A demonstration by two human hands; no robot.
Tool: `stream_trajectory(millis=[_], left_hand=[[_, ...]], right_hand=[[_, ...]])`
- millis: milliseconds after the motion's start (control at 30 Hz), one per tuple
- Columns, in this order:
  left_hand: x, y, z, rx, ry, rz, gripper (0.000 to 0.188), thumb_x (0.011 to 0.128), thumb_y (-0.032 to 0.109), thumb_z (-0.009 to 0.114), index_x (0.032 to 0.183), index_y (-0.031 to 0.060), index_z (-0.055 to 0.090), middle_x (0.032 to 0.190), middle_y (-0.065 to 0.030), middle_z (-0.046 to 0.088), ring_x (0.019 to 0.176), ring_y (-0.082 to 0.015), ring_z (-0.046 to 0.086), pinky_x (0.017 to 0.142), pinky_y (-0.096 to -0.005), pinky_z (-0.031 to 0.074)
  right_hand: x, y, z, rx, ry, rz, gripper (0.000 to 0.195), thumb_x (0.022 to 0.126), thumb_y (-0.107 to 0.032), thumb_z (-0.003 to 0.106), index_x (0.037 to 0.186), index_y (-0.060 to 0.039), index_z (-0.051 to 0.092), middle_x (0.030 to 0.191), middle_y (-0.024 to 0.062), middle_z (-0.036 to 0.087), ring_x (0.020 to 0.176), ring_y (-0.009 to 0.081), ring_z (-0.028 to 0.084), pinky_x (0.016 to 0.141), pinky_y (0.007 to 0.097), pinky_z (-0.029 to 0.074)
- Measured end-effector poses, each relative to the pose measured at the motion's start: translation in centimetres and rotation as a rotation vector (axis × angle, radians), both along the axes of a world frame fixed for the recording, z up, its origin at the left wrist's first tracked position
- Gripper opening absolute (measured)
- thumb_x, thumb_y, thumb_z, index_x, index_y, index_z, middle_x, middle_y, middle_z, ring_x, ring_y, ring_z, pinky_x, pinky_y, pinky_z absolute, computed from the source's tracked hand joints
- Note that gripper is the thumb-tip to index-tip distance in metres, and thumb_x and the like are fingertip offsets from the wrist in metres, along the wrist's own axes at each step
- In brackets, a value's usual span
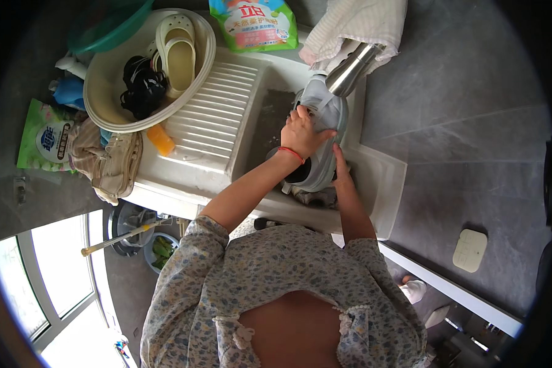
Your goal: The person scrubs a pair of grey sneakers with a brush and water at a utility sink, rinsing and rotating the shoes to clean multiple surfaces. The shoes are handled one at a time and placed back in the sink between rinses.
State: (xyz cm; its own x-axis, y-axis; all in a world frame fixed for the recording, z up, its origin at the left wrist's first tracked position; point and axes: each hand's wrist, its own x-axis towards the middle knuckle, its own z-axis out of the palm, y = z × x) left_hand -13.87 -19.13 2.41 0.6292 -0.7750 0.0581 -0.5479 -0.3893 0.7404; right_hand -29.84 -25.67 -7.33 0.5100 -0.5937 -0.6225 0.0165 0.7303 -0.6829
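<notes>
A light grey and white sneaker (pixel 333 115) lies lengthwise in the white laundry sink (pixel 382 170), under a metal faucet (pixel 354 69) with water running onto the shoe. My left hand (pixel 301 133), a red cord at its wrist, grips the shoe's upper from above, its fingertips partly hidden. Along the shoe's right side my right hand (pixel 341 165) supports it; most of its fingers are hidden beneath. Another dark greyish item (pixel 315 198), perhaps a shoe, sits under the heel end. A ribbed washboard (pixel 221 101) adjoins the basin on the left.
At upper left, a white tub (pixel 207 60) holds a pale clog (pixel 180 64) and black shoes (pixel 142 87). Orange soap (pixel 161 140) and a beige shoe (pixel 117 161) lie nearby. Detergent bags (pixel 257 27) stand behind and left. A striped cloth (pixel 359 23) drapes the faucet.
</notes>
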Motion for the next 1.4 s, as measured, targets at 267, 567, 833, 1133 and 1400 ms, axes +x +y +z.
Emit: stream_trajectory(millis=[267, 567, 833, 1133, 1400], left_hand=[[0.5, 0.2, -1.7, -0.174, 0.191, -0.127, 0.056, 0.066, 0.035, 0.078, 0.099, 0.0047, 0.045, 0.082, -0.0129, 0.062, 0.074, -0.0294, 0.062, 0.064, -0.0365, 0.049], [3.1, -3.2, -1.4, -0.074, 0.749, -0.076, 0.087, 0.085, 0.070, 0.029, 0.117, -0.0083, 0.051, 0.118, -0.0269, 0.053, 0.112, -0.0363, 0.050, 0.099, -0.0371, 0.032], [0.6, -4.6, -0.7, -0.189, 0.510, 0.262, 0.057, 0.092, 0.048, 0.034, 0.092, -0.0007, 0.064, 0.086, -0.0289, 0.059, 0.088, -0.0451, 0.056, 0.079, -0.0474, 0.044], [5.1, -3.0, -4.2, -0.212, 1.151, -0.225, 0.036, 0.087, 0.041, 0.053, 0.093, 0.0071, 0.062, 0.068, -0.0008, 0.053, 0.065, -0.0079, 0.051, 0.063, -0.0237, 0.043], [3.2, -1.5, -1.6, -0.086, 0.305, -0.150, 0.041, 0.067, 0.034, 0.075, 0.080, -0.0008, 0.058, 0.071, -0.0080, 0.060, 0.065, -0.0193, 0.058, 0.061, -0.0344, 0.045]], right_hand=[[-0.7, 1.2, 1.4, -0.201, 0.002, -0.029, 0.070, 0.082, -0.035, 0.064, 0.137, -0.0057, 0.034, 0.131, 0.0090, 0.045, 0.116, 0.0234, 0.045, 0.096, 0.0331, 0.037], [1.8, 2.1, 11.4, -0.846, 0.215, 0.145, 0.069, 0.077, -0.019, 0.072, 0.135, -0.0013, 0.039, 0.125, 0.0101, 0.051, 0.112, 0.0162, 0.049, 0.094, 0.0284, 0.037], [2.1, 2.0, 11.7, -0.900, 0.274, 0.154, 0.072, 0.073, -0.024, 0.075, 0.133, -0.0017, 0.042, 0.122, 0.0137, 0.055, 0.107, 0.0171, 0.053, 0.091, 0.0287, 0.041], [0.8, 0.1, 10.2, -0.723, 0.234, 0.268, 0.067, 0.074, -0.034, 0.072, 0.129, -0.0052, 0.048, 0.120, 0.0092, 0.056, 0.109, 0.0180, 0.051, 0.092, 0.0295, 0.038], [-0.1, 1.3, 3.7, -0.218, 0.062, 0.113, 0.073, 0.076, -0.043, 0.067, 0.133, -0.0048, 0.042, 0.126, 0.0077, 0.048, 0.114, 0.0228, 0.045, 0.093, 0.0349, 0.036]])
